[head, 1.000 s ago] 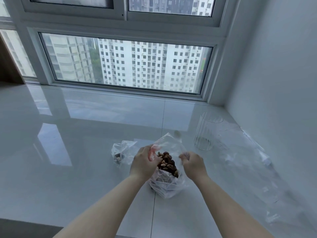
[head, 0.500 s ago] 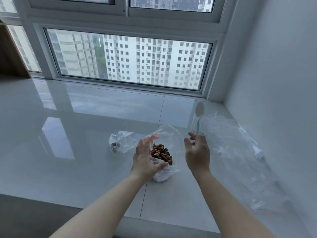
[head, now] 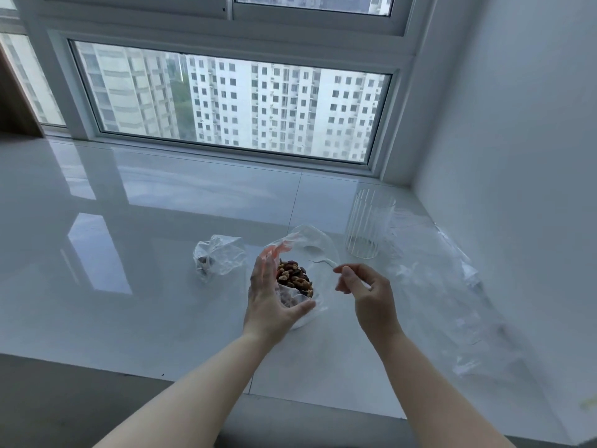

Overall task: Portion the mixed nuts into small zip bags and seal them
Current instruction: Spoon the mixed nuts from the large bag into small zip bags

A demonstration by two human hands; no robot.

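No writing is showing. The left hand is cupping the clear plastic bag of brown mixed nuts on the glossy white sill; the right hand is pinching a white plastic spoon. A ribbed clear glass is standing nearby.

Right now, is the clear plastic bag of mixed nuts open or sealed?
Open: the clear plastic bag of mixed nuts gapes at its mouth, steadied by the left hand.

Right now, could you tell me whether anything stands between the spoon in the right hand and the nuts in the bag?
Nothing visible does. The right hand pinches the white spoon, whose bowl points at the open mouth of the bag. The left hand holds the bag's left side, leaving the nuts exposed from above.
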